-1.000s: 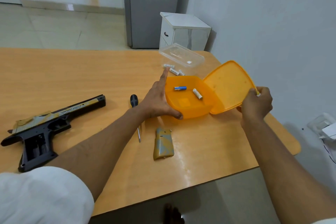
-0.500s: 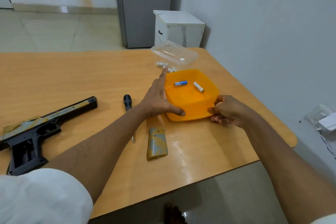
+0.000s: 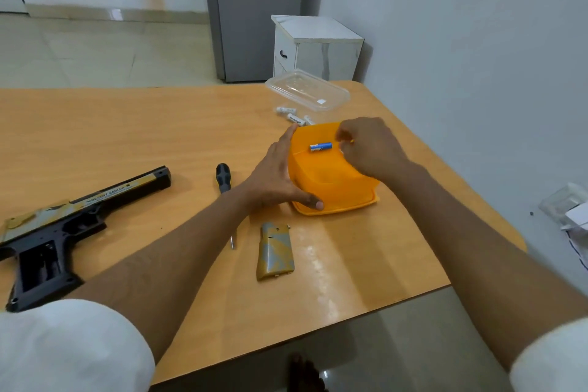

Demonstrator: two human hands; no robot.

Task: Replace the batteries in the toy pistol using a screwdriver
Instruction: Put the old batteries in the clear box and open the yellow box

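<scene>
Steadying the orange box [image 3: 334,188] on the table [image 3: 127,124], the left hand [image 3: 273,178] lies flat against its left wall, fingers straight and thumb at the near corner. The right hand [image 3: 369,146] reaches inside with curled fingers; whether it holds anything I cannot tell. A blue battery [image 3: 320,147] lies in the box. White batteries [image 3: 291,114] sit behind it, beside a clear lid [image 3: 307,91]. Left of the box lie the screwdriver [image 3: 224,184], the battery cover [image 3: 274,251] and the toy pistol [image 3: 63,223].
</scene>
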